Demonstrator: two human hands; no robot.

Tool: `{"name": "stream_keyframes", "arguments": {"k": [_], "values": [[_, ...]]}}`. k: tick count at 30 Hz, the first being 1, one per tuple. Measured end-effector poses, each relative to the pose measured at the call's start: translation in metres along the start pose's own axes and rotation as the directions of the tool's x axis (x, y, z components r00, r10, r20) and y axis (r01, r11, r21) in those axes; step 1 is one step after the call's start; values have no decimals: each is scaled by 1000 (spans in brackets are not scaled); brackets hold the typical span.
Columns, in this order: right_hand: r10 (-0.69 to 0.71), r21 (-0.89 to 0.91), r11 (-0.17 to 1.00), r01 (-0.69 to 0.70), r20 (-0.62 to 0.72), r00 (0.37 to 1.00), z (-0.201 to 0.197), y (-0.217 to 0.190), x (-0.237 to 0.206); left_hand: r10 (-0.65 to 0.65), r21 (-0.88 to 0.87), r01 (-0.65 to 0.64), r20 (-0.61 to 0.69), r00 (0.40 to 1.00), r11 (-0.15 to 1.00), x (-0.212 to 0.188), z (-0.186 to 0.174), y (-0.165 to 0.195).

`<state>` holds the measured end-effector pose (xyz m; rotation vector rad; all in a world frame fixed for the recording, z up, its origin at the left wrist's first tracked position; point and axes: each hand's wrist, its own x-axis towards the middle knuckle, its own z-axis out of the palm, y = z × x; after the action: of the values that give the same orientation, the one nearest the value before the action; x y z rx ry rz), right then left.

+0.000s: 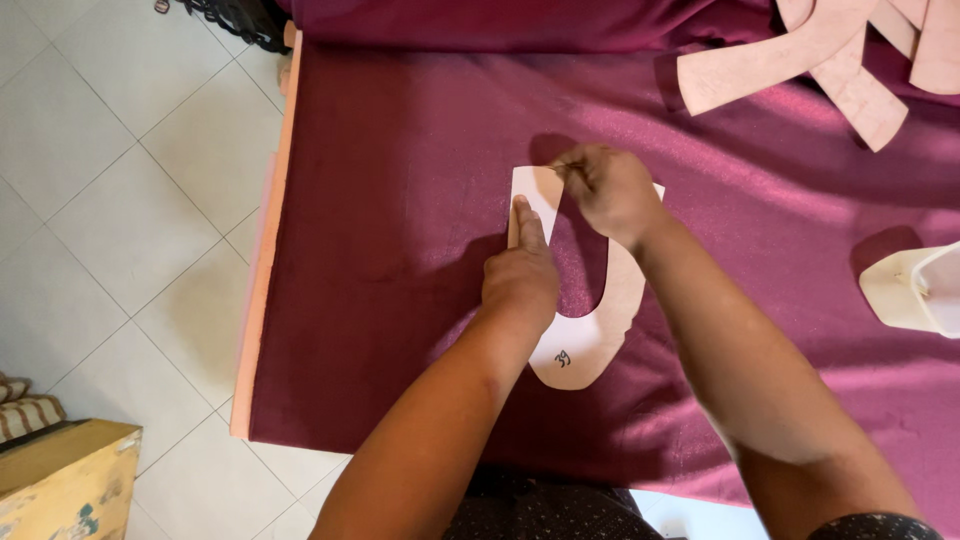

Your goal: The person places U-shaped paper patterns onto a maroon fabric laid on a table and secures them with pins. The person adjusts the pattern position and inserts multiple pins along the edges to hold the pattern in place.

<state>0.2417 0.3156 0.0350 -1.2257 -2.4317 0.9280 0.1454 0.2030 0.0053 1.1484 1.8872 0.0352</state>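
Pattern [590, 345], a pale U-shaped card piece, lies flat on the maroon cloth [400, 250] that covers the tabletop [262, 260], near the middle of the view. Its closed, rounded end points toward the person and bears a small dark mark; its two arms run away from the person.

Left hand [520, 275] rests on the left arm of the pattern, forefinger stretched out along it and pressing it down onto the cloth, the other fingers curled under. That grip is closed into a loose fist and holds nothing; it only presses.

Right hand [610, 190] sits over the top of the pattern, between the two arms, fingers pinched together on a thin marker [568, 168] whose tip meets the card near the top of the left arm. It is too small to tell what kind of marker it is.

More card pieces [830, 60] of the same pale colour lie overlapping at the far right corner of the cloth, well apart from the hands. A white container [915, 290] stands at the right edge, partly cut off by the frame. The tabletop's pale orange edge shows along the left side of the cloth. Beyond it is a floor of white tiles [110, 180], with a yellow box [65, 480] in the lower left corner.
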Motion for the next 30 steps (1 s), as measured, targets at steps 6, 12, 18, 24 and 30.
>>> {"name": "stream_keyframes", "arguments": {"k": [6,12,18,24,30], "values": [[1,-62,998,-2,-22,1000,-10,8,-11,-149,-13,151,102,983,988,-8,-12,10],[19,-12,1000,-19,-63,998,-7,2,-9,-106,10,106,45,993,994,-4,-3,7],[-13,166,986,17,-31,999,7,-8,4,54,319,-59,23,998,946,4,4,1],[-63,-112,992,60,-24,998,-12,6,-7,-122,-19,124,83,989,992,-1,-3,2],[-28,-138,990,25,-25,999,-9,10,-11,-137,4,137,77,988,991,-2,-7,4]]}}
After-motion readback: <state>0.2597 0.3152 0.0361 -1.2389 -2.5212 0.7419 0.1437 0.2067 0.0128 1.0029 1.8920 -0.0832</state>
